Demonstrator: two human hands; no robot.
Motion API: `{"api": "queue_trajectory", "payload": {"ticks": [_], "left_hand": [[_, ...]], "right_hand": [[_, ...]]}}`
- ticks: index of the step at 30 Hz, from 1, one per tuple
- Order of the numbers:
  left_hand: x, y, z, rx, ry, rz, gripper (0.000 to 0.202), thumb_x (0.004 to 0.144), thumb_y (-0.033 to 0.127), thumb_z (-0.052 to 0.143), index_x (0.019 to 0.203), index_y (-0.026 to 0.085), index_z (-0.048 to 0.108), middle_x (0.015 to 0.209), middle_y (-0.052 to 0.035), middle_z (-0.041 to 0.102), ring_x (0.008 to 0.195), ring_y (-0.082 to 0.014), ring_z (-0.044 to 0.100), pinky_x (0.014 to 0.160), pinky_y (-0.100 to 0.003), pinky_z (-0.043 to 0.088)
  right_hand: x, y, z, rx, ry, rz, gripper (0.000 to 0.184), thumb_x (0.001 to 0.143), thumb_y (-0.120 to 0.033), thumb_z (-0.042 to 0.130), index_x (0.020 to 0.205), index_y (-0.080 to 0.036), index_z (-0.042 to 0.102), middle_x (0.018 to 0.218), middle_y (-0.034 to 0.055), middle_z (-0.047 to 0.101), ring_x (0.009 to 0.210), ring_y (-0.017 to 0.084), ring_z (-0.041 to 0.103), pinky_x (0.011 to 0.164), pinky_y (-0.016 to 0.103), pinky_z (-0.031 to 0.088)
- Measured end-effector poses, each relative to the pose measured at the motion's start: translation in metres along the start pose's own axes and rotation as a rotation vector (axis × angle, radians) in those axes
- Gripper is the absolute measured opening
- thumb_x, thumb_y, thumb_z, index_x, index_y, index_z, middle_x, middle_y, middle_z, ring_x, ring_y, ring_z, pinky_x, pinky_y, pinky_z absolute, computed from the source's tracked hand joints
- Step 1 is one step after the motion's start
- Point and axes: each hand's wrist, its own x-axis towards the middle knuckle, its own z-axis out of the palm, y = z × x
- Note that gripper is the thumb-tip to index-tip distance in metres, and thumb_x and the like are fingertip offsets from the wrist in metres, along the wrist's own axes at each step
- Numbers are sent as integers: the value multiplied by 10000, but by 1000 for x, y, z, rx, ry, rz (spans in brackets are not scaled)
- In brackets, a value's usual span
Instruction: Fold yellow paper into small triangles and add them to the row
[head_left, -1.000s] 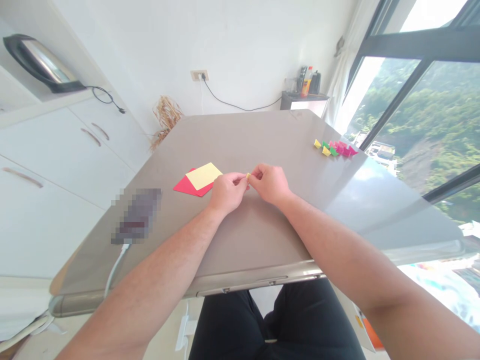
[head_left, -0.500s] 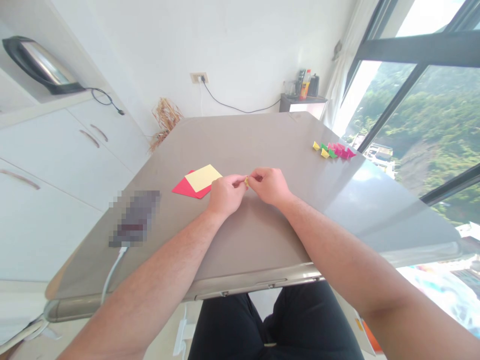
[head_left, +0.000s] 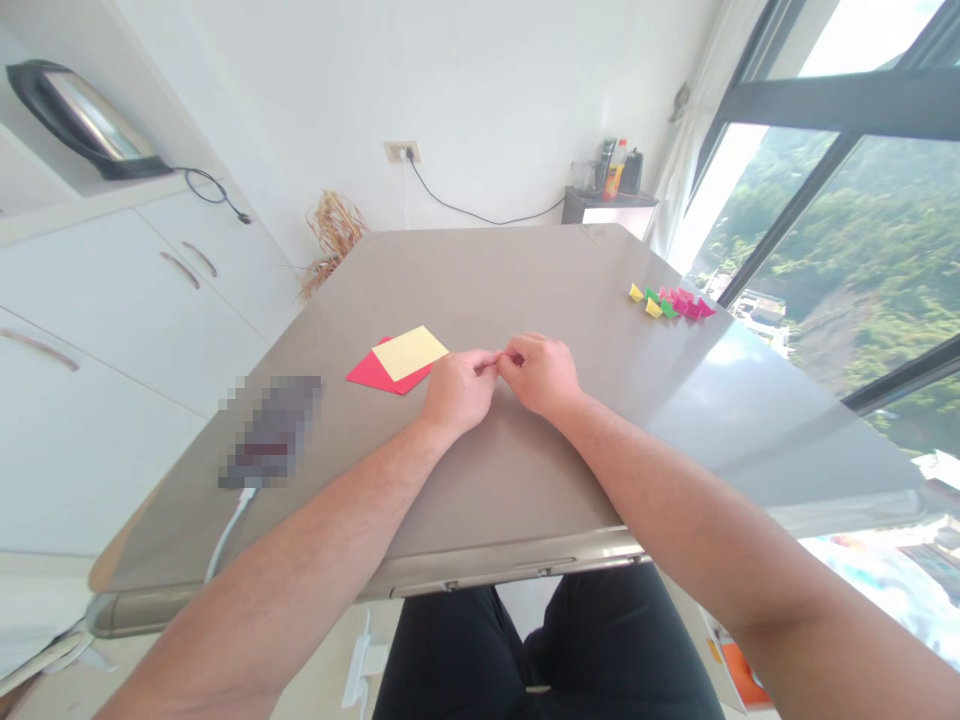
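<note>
My left hand (head_left: 461, 390) and my right hand (head_left: 541, 375) meet over the middle of the table, fingertips touching in a pinch. Both are closed on a small folded yellow paper, which the fingers now hide almost wholly; it showed between them a moment ago. Just left of my left hand lies a stack of paper, with a pale yellow sheet (head_left: 409, 353) on top of red sheets (head_left: 369, 372). Over at the far right of the table stand several small folded paper pieces (head_left: 679, 301) in yellow, green and pink.
A blurred-out dark device (head_left: 274, 430) with a white cable (head_left: 229, 535) lies at the table's left side. The grey-brown table (head_left: 517, 275) has its front edge close to my lap. Beyond it are a low cabinet with bottles (head_left: 613, 172) and a window on the right.
The bit of yellow paper between my fingertips has gone out of sight behind them. My fingers have drawn slightly closer together; the sheets and folded pieces lie as before.
</note>
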Motion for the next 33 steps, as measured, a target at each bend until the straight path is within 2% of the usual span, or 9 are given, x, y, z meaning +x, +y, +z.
{"api": "queue_trajectory", "payload": {"ticks": [4, 8, 15, 18, 22, 28, 33], "left_hand": [[2, -1, -1, -98, 14, -47, 212, 860, 265, 653, 1005, 229, 804, 988, -36, 807, 932, -216, 743, 843, -321, 572], [4, -8, 0, -191, 34, -87, 218, 841, 272, 683, 1015, 215, 801, 960, -46, 807, 900, -209, 752, 846, -331, 587], [6, -11, 5, -257, 4, -127, 226, 831, 265, 676, 1010, 214, 804, 921, -48, 803, 830, -215, 755, 810, -352, 606], [8, -10, 5, -317, 58, -192, 251, 809, 244, 691, 1030, 191, 798, 946, -68, 803, 831, -224, 761, 790, -355, 621], [10, -9, 2, -320, 112, -228, 389, 812, 198, 664, 1191, 171, 751, 949, -83, 801, 791, -226, 767, 763, -365, 636], [7, -8, 0, -284, 108, -195, 346, 813, 183, 676, 1146, 171, 766, 925, -82, 800, 808, -233, 771, 816, -378, 631], [6, -10, 8, -324, 103, -174, 319, 834, 179, 644, 1128, 192, 768, 956, -75, 801, 819, -224, 769, 819, -383, 635]], "right_hand": [[2, 0, 2, 40, 3, 6, 216, 839, -226, 555, 626, -201, 580, 717, 11, 627, 668, 135, 505, 637, 280, 350], [3, 2, 0, 78, -36, 16, 184, 827, -229, 578, 648, -203, 610, 721, 8, 646, 669, 136, 527, 636, 273, 369], [1, 0, 3, -61, -7, 0, 204, 839, -221, 568, 637, -200, 591, 748, 23, 649, 660, 140, 509, 631, 290, 354], [3, -1, 3, 51, -52, 71, 169, 839, -248, 589, 680, -206, 628, 761, 21, 674, 686, 145, 552, 636, 280, 385], [5, 0, 0, 155, -150, 185, 88, 804, -239, 614, 738, -215, 666, 720, 4, 681, 644, 143, 560, 598, 271, 396], [5, 0, -3, 63, -198, 171, 119, 811, -229, 584, 702, -215, 630, 690, 3, 665, 617, 144, 522, 583, 279, 365], [5, -1, 1, -75, -157, 114, 176, 839, -256, 577, 672, -211, 547, 719, 17, 644, 643, 145, 498, 597, 286, 337]]}}
